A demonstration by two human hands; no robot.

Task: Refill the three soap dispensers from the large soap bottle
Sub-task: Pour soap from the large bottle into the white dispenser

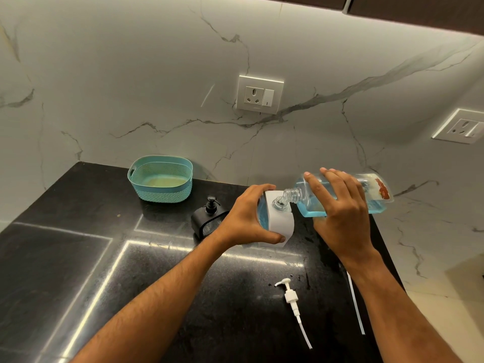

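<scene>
The right hand (337, 205) grips the large soap bottle (348, 193), tipped nearly level near the tabletop's (78, 258) far right corner, its open neck touching the mouth of a white dispenser (279, 221). The left hand (246, 216) grasps that dispenser, which shows blue liquid inside. A black dispenser (207, 218) stands just beside it, to the left. A white pump (292, 301) lies toward the near edge. A teal basket (161, 179) sits at the far edge.
</scene>
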